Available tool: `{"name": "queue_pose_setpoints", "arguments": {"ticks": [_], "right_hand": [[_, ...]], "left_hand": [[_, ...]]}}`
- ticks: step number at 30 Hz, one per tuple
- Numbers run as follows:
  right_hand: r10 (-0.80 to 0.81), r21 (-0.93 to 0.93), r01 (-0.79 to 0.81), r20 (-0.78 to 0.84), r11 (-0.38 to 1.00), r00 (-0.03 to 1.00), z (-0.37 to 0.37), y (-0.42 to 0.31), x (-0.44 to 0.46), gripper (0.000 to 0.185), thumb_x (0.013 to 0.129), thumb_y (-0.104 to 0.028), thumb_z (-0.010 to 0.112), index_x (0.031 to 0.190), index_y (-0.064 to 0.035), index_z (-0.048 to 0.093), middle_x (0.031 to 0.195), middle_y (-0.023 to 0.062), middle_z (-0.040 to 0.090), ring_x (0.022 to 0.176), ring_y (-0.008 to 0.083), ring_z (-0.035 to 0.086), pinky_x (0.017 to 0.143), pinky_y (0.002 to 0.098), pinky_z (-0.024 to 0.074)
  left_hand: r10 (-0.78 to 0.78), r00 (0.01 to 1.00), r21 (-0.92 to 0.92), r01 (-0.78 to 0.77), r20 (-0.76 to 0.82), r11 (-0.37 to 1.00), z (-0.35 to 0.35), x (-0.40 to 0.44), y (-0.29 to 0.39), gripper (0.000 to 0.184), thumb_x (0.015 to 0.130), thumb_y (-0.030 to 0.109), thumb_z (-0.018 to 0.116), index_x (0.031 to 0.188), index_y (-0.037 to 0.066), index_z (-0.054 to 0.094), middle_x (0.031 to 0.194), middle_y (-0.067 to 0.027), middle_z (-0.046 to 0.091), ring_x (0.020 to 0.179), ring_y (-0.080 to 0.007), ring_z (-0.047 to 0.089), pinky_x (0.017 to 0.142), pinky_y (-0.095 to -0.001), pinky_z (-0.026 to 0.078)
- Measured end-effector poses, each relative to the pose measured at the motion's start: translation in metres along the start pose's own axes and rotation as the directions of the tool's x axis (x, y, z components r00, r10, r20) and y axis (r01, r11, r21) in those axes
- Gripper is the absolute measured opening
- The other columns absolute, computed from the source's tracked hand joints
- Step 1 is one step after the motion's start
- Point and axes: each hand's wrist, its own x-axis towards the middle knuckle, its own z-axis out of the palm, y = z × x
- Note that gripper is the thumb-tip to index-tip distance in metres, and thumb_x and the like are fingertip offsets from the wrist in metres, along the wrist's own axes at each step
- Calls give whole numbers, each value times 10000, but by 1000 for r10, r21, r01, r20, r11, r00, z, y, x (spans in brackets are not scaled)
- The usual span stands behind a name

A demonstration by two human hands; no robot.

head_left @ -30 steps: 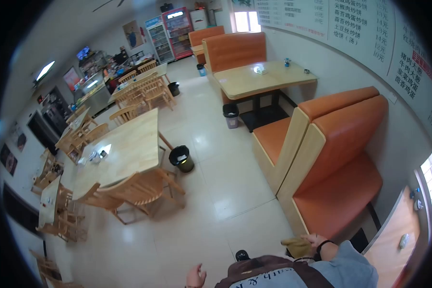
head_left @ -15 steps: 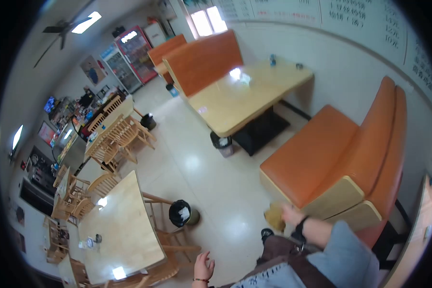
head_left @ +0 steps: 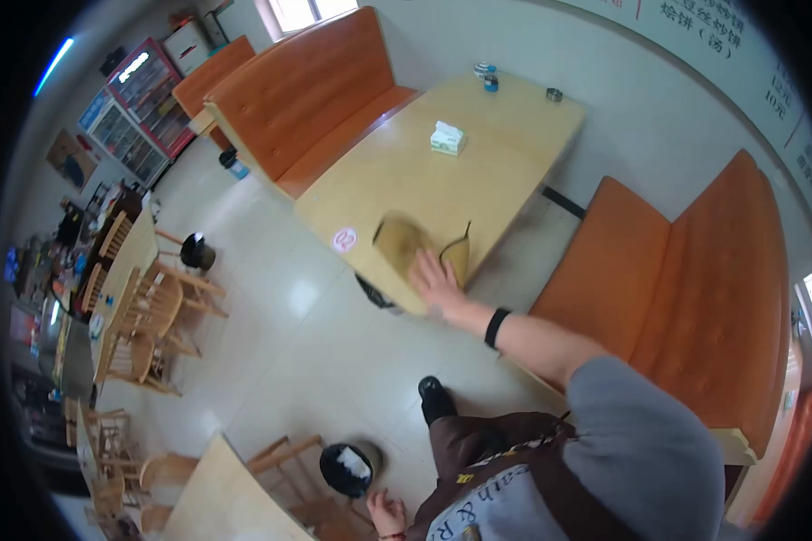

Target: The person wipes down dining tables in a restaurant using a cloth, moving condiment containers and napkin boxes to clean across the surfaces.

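Observation:
A yellow-brown cloth (head_left: 399,242) lies bunched on the near end of the pale wooden table (head_left: 361,187), partly blurred. Stretched out ahead of me, my right hand (head_left: 435,278) holds it against the tabletop, its fingers laid over the cloth. A dark cord-like strip (head_left: 456,242) curves over the cloth's right side. Down at the bottom edge, my left hand (head_left: 388,516) hangs empty with loosely bent fingers apart, near a black-lined bin (head_left: 370,471). A round "02" sticker (head_left: 344,239) is on the table just left of the cloth.
A tissue box (head_left: 447,139), a small blue container (head_left: 491,83) and a dark ashtray-like dish (head_left: 554,94) stand farther up the table. Orange benches (head_left: 595,257) flank it. Another table (head_left: 230,496) and wooden chairs are at the lower left.
My right hand has moved from beside the bench up and left onto the table with the cloth. The view has shifted closer to the table; my left hand stays low.

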Motion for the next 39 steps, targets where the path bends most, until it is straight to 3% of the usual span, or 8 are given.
{"name": "queue_pose_setpoints", "arguments": {"ticks": [3, 9, 16, 22, 25, 26, 32, 39], "right_hand": [[19, 67, -51, 409, 996, 912, 36, -9, 29, 711, 943, -451, 524, 1523, -108, 296, 1626, 167, 116, 1496, 409, 65, 1105, 730, 79], [247, 18, -266, 316, 964, 916, 43, 58, 120, 586, 997, -541, 368, 1534, -327, 273, 1642, -3, 132, 1515, 306, 50, 1113, 733, 69], [656, -190, -628, 210, 755, 725, 28, 254, 135, 565, 1012, -538, 311, 1540, -348, 248, 1644, -8, 111, 1516, 293, 24, 1124, 724, 59], [780, -223, -751, 81, 621, 621, 20, 402, 173, 569, 986, -534, 369, 1519, -347, 303, 1634, -9, 152, 1508, 291, 74, 1094, 748, 96], [794, -242, -770, 5, 590, 608, 15, 500, 198, 565, 985, -530, 373, 1516, -346, 311, 1631, -10, 163, 1504, 292, 96, 1087, 753, 115], [792, -257, -768, -19, 586, 611, 14, 533, 203, 566, 984, -531, 373, 1516, -346, 311, 1631, -10, 166, 1504, 293, 101, 1087, 753, 121], [753, -392, -691, 5, 607, 658, 1, 700, 212, 563, 998, -553, 327, 1528, -372, 262, 1628, -28, 184, 1503, 255, 126, 1114, 715, 156], [613, -433, -570, -51, 698, 789, -2, 789, 195, 538, 1006, -528, 353, 1518, -377, 291, 1613, -21, 236, 1488, 253, 199, 1097, 680, 227]], "left_hand": [[-7, 998, -28, 8, 63, 1000, -41, 137, 84, 472, 785, -7, 678, 1247, 29, 589, 1312, -181, 488, 934, -266, 646, 802, -347, 555], [122, 977, -139, -99, 173, 985, -88, 350, 177, 439, 818, -17, 634, 1251, 34, 586, 1329, -173, 518, 959, -265, 647, 819, -360, 539], [321, 888, -126, -296, 328, 947, -21, 491, 300, 440, 816, -44, 641, 1245, 40, 596, 1332, -155, 530, 959, -239, 646, 833, -351, 538], [491, 730, -101, -509, 476, 855, 81, 580, 406, 421, 815, 41, 670, 1231, 46, 601, 1331, -199, 523, 1035, -359, 631, 885, -390, 532], [514, 722, -103, -532, 464, 840, 139, 638, 466, 420, 779, -11, 693, 1189, 36, 616, 1321, -172, 541, 945, -290, 650, 813, -378, 536], [457, 744, -114, -465, 487, 878, 158, 659, 489, 500, 802, 88, 703, 1280, 36, 568, 1333, -206, 529, 1158, -383, 568, 934, -413, 505], [543, 838, -3, -544, 55, 839, 298, 764, 610, 1069, 690, 252, 868, 1509, 17, 222, 1553, -272, 120, 1416, -449, 186, 1125, -507, 302], [401, 913, -34, -400, 68, 916, 331, 784, 623, 1032, 656, 219, 857, 1493, 50, 278, 1425, -248, 296, 1319, -433, 287, 1093, -479, 328]]}}
